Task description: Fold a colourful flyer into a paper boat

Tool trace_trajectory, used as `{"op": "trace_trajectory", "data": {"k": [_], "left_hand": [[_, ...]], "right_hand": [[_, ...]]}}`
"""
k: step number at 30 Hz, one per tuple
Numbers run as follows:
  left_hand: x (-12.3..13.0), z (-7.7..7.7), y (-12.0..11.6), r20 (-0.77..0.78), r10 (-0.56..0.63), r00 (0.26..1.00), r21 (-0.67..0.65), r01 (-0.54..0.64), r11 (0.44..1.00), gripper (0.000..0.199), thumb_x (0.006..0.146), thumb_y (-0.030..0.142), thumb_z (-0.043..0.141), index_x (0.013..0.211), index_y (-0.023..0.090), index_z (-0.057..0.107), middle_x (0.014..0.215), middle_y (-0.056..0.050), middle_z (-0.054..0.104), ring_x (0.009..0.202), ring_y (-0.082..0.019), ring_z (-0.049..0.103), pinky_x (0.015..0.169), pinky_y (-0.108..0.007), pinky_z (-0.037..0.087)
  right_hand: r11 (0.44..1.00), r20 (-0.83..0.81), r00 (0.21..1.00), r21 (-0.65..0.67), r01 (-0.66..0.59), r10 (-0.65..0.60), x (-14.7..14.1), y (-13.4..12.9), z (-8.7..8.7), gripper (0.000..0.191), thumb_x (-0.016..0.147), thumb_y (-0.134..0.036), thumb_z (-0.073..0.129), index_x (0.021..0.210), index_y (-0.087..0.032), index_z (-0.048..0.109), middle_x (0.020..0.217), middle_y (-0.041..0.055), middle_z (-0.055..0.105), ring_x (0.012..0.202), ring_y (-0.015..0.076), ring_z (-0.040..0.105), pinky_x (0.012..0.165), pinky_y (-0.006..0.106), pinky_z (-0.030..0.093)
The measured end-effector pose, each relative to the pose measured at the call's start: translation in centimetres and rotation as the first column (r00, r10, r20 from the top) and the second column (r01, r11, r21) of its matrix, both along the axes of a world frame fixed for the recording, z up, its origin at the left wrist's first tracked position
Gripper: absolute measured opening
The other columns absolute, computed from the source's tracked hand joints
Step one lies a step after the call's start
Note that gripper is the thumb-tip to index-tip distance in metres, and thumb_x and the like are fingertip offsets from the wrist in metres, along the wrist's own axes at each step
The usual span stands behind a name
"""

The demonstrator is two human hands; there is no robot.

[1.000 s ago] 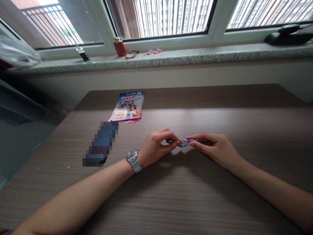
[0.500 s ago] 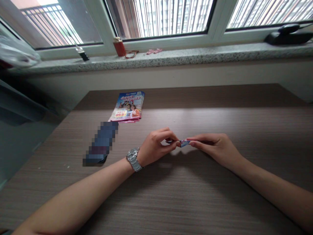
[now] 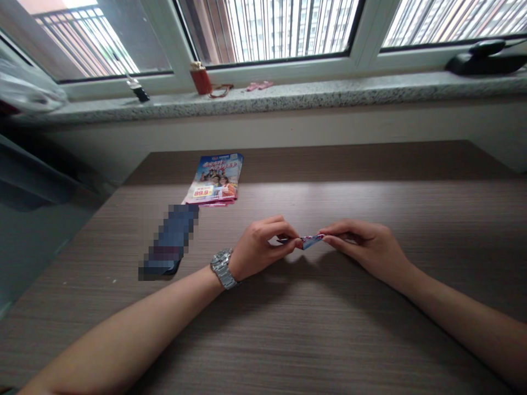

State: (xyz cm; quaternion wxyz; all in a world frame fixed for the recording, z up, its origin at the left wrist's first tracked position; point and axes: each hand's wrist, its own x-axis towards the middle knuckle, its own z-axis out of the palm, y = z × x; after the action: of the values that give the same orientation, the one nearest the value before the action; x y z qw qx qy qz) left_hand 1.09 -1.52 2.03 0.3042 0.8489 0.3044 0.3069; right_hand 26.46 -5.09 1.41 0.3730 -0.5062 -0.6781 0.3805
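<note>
Between my hands is a small folded paper piece (image 3: pixel 312 240), printed in blue, white and pink. My left hand (image 3: pixel 267 244), with a silver watch at the wrist, pinches its left end between thumb and fingers. The right end is pinched by my right hand (image 3: pixel 362 241), thumb below and fingers above. The paper is held just over the wooden table (image 3: pixel 329 329), where the hands cast shadows. My fingers hide both ends of it.
A stack of colourful flyers (image 3: pixel 218 178) lies at the back left, with a pixelated dark phone-like object (image 3: pixel 171 238) below it. On the stone windowsill (image 3: pixel 329 96) stand a red container (image 3: pixel 201 79) and a black device (image 3: pixel 486 60).
My right hand has shifted slightly to the right and up, and more of the folded paper shows between the hands. My left hand has barely moved.
</note>
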Motion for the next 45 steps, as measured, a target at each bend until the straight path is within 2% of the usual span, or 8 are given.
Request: {"op": "trace_trajectory", "data": {"k": [9,15,23,32,39,45], "left_hand": [[-0.01,-0.27,0.03,-0.030,0.013,0.999,0.128,-0.009,0.992,0.012,0.093,0.021,0.064,0.088,0.016,0.073,0.083,-0.003,0.066,0.070,-0.010,0.059,0.066,-0.022,0.046],[-0.06,-0.45,0.08,-0.027,0.020,0.999,0.154,-0.016,0.988,0.011,0.092,0.021,0.065,0.086,0.016,0.073,0.082,-0.003,0.066,0.069,-0.010,0.058,0.065,-0.022,0.045],[-0.23,-0.65,0.08,-0.032,0.004,0.999,0.151,0.001,0.989,0.011,0.094,0.021,0.063,0.089,0.017,0.073,0.083,-0.003,0.065,0.071,-0.010,0.059,0.066,-0.022,0.046],[-0.23,-0.50,0.20,-0.032,0.005,0.999,0.176,0.001,0.984,0.011,0.093,0.021,0.063,0.088,0.016,0.072,0.082,-0.003,0.065,0.071,-0.010,0.058,0.066,-0.022,0.046],[-0.12,-0.36,0.11,-0.040,0.007,0.999,0.176,0.000,0.984,0.011,0.093,0.021,0.063,0.088,0.016,0.071,0.082,-0.002,0.064,0.071,-0.010,0.058,0.066,-0.022,0.046],[-0.07,-0.34,0.20,-0.021,0.003,1.000,0.214,0.001,0.977,0.010,0.093,0.019,0.063,0.088,0.016,0.071,0.083,-0.003,0.065,0.071,-0.010,0.059,0.066,-0.021,0.047]], "right_hand": [[0.993,0.024,1.000,0.119,0.011,-0.014,0.09,0.11,-0.09,0.015,0.085,-0.038,0.073,0.090,-0.024,0.075,0.086,0.0026,0.078,0.075,0.0188,0.073,0.068,0.029,0.060],[0.980,0.059,0.998,0.196,-0.028,0.017,0.38,0.09,-0.42,0.012,0.087,-0.035,0.071,0.092,-0.024,0.074,0.088,0.0030,0.077,0.078,0.0191,0.072,0.067,0.029,0.060],[0.974,0.099,0.995,0.221,-0.047,0.026,0.54,0.22,-0.52,0.011,0.088,-0.034,0.070,0.091,-0.024,0.073,0.086,0.0029,0.076,0.076,0.0183,0.071,0.065,0.029,0.059],[0.969,0.167,0.986,0.238,-0.057,0.017,0.68,0.19,-0.30,0.006,0.090,-0.030,0.069,0.090,-0.024,0.072,0.086,0.0021,0.075,0.075,0.0167,0.069,0.055,0.024,0.054],[0.967,0.178,0.984,0.249,-0.060,0.015,0.78,0.17,-0.44,0.004,0.090,-0.026,0.068,0.090,-0.024,0.071,0.085,0.0010,0.074,0.074,0.0161,0.068,0.060,0.025,0.054],[0.979,0.121,0.992,0.199,-0.046,0.022,0.70,0.18,-0.60,0.005,0.090,-0.029,0.068,0.091,-0.024,0.070,0.085,0.0018,0.073,0.073,0.0166,0.067,0.063,0.028,0.054]]}}
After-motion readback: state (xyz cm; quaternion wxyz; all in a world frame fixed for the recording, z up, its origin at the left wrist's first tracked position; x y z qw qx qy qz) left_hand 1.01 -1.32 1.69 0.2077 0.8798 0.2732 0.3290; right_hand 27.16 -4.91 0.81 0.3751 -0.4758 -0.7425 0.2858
